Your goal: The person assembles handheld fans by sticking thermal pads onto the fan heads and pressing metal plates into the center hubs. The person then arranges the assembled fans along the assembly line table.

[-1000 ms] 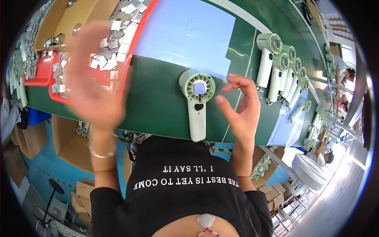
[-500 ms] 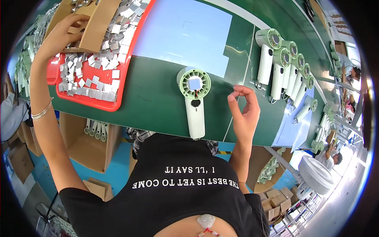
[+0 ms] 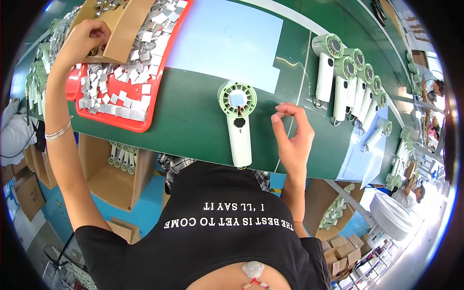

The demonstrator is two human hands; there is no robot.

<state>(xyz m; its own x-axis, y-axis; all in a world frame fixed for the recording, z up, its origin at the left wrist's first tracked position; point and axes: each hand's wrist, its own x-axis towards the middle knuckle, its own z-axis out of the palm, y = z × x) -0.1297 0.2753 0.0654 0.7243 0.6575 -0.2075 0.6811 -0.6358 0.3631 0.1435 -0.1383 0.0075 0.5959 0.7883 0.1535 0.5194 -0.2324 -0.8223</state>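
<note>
My left hand (image 3: 89, 41) reaches into a narrow cardboard box (image 3: 126, 34) at the far left. Its fingers are curled together over the box's contents, and what they pinch is hidden. Metal rings (image 3: 108, 5) show at the box's far end. In front of me a pale green handheld fan (image 3: 240, 137) lies on the table, head away from me, a light square piece (image 3: 237, 100) at its hub. To its right, my right hand (image 3: 296, 133) hovers apart from it, fingers loosely bent, a gap between thumb and fingers, nothing visible in them.
The box rests on a red tray (image 3: 149, 113) strewn with small silvery squares (image 3: 121, 104). A pale blue sheet (image 3: 222, 41) covers part of the green table (image 3: 193, 116). Several fans (image 3: 342, 92) stand in a row at the right. A cardboard carton (image 3: 104, 186) with fans sits below the table.
My left hand's fingers have curled in more closely over the box. My right hand has shifted slightly left, thumb and fingertips nearer each other. The handheld fan stays in place.
</note>
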